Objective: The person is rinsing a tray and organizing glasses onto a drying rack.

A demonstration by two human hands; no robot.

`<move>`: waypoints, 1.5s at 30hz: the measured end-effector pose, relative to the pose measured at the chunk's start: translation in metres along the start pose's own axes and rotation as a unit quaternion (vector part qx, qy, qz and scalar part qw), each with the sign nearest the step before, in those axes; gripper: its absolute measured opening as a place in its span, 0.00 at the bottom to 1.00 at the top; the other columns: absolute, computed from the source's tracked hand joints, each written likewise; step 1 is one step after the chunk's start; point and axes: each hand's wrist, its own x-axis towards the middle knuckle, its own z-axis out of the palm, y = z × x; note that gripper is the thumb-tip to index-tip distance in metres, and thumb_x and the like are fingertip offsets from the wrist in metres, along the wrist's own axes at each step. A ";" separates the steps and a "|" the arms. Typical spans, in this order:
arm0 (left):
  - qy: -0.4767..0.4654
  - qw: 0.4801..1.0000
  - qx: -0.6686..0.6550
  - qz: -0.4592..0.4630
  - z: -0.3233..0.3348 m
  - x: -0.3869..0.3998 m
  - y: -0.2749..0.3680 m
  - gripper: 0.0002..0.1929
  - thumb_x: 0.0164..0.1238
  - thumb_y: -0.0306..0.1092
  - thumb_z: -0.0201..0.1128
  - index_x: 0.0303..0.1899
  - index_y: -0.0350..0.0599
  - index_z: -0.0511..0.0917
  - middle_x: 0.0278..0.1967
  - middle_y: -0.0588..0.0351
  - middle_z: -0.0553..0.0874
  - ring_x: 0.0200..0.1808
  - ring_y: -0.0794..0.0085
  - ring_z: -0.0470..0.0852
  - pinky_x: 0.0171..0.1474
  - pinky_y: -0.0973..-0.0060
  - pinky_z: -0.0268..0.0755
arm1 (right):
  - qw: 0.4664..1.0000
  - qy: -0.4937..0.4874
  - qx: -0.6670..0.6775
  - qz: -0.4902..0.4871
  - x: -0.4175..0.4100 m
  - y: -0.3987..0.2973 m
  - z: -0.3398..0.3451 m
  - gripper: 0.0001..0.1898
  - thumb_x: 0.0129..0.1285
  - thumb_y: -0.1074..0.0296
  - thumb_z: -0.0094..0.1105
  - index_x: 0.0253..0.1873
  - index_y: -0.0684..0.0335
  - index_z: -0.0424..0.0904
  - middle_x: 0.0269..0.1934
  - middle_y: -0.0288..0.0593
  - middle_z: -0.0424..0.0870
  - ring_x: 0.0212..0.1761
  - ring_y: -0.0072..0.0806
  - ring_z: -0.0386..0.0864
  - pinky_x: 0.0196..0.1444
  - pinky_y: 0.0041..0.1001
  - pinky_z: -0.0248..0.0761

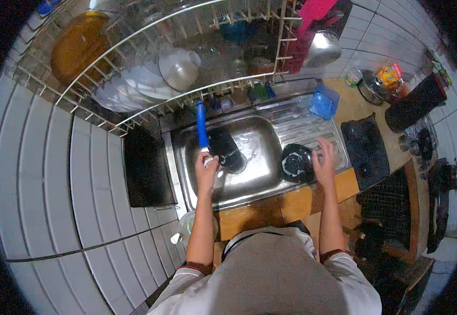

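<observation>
My left hand point(207, 171) is over the left part of the stainless steel sink point(258, 157). Its fingers close on the white end point(208, 161) of a blue faucet spout point(201, 124). Below and beside it in the basin sits a dark container point(230, 151), partly wet; its exact kind is unclear. My right hand point(324, 161) has its fingers apart at the right edge of a black rounded object point(297, 163) with a ring of white foam on top. That object rests where the basin meets the ribbed drainboard point(305, 128). Whether the fingertips touch it, I cannot tell.
A white wire dish rack point(165, 100) with plates and bowls hangs over the sink's back. A blue plastic container point(324, 101) stands on the drainboard. Right of it lies a black stove-like panel point(365, 151). A tiled wall point(106, 169) bounds the left.
</observation>
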 end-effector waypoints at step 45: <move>-0.014 0.976 -0.169 -0.138 0.008 -0.038 -0.047 0.07 0.67 0.25 0.57 0.40 0.48 0.68 0.34 0.61 0.75 0.36 0.75 0.76 0.44 0.68 0.78 | 0.999 -0.015 0.026 0.043 -0.021 0.006 -0.013 0.21 0.59 0.79 0.53 0.58 0.63 0.70 0.57 0.52 0.69 0.59 0.45 0.68 0.62 0.34 0.62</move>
